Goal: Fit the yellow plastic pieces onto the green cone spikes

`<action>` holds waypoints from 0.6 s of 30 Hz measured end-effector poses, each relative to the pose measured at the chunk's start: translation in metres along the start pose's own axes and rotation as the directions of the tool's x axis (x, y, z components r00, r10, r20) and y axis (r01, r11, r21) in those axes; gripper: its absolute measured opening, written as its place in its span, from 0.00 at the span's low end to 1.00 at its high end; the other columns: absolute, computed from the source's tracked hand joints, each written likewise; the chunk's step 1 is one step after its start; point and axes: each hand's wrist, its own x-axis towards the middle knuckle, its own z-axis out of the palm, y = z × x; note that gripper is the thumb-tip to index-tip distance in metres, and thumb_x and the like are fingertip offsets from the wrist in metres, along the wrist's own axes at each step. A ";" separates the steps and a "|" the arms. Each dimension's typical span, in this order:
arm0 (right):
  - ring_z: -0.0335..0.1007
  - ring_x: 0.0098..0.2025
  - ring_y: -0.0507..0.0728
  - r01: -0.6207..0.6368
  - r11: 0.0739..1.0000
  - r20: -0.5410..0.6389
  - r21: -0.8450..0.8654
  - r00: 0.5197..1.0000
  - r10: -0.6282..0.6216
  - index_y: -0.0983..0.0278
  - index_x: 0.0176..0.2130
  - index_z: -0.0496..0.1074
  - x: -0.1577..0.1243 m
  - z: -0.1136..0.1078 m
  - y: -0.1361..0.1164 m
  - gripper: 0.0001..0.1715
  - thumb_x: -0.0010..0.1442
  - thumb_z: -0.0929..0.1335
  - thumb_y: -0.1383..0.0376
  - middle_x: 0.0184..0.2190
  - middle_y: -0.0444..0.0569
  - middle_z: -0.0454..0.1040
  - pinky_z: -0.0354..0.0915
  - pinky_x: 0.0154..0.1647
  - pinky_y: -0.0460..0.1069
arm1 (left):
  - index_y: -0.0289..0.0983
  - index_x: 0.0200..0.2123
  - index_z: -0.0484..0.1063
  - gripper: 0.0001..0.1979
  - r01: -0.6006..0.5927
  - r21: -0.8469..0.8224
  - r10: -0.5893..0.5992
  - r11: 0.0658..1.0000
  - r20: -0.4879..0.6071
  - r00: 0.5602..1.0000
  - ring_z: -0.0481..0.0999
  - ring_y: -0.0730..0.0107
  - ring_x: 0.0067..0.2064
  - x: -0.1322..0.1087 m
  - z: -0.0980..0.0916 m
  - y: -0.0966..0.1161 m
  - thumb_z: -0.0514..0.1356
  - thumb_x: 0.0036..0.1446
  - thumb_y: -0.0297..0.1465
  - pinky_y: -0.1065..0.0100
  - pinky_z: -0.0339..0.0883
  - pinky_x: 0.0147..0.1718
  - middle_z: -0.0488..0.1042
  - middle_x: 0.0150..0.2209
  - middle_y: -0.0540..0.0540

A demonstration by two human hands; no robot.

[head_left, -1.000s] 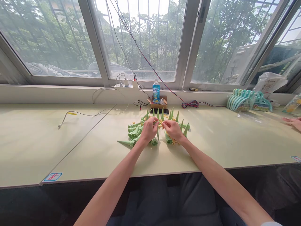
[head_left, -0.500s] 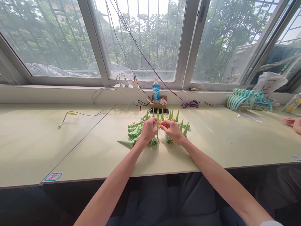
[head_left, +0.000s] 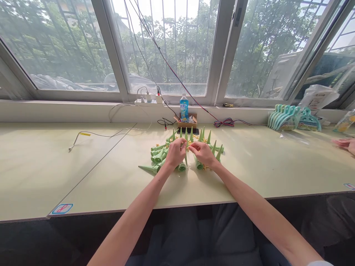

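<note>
Head | left fingers (head_left: pixel 182 142): gripping green spike (head_left: pixel 186 159) | right fingers (head_left: pixel 195 145): pinched narrow (contents unclear)

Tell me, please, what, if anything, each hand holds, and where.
The left hand holds a green spike by its upper end; whether the right hand holds anything cannot be told.

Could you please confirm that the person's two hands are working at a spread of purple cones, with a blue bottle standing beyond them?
Not quite: the head view shows that the cones are green, not purple. The left hand and right hand are indeed at them, and the blue bottle does stand beyond.
</note>
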 end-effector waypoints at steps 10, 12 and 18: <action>0.56 0.22 0.51 -0.016 0.998 -0.017 -0.052 1.000 0.016 0.64 0.23 0.69 0.001 0.001 0.001 0.25 0.64 0.61 0.52 0.17 0.42 0.62 0.53 0.26 0.47 | 0.38 0.37 0.73 0.07 -0.042 -0.024 0.042 0.999 -0.007 0.999 0.72 0.71 0.29 -0.001 -0.002 0.002 0.55 0.60 0.29 0.69 0.65 0.29 0.76 0.35 0.46; 0.56 0.22 0.51 -0.019 0.999 -0.015 -0.042 1.000 0.018 0.64 0.22 0.69 0.001 0.002 0.003 0.28 0.64 0.60 0.50 0.17 0.42 0.62 0.53 0.26 0.47 | 0.38 0.37 0.73 0.06 -0.044 -0.021 0.044 0.999 -0.011 0.999 0.71 0.71 0.28 -0.001 -0.002 0.003 0.55 0.60 0.29 0.69 0.65 0.29 0.76 0.35 0.46; 0.54 0.20 0.51 -0.037 0.999 -0.003 -0.032 0.999 0.037 0.63 0.20 0.68 0.001 0.002 0.003 0.33 0.65 0.58 0.45 0.14 0.42 0.60 0.53 0.25 0.47 | 0.38 0.36 0.72 0.06 -0.052 -0.025 0.052 0.998 -0.009 0.999 0.68 0.73 0.26 0.000 -0.001 0.004 0.55 0.60 0.30 0.69 0.65 0.28 0.76 0.34 0.47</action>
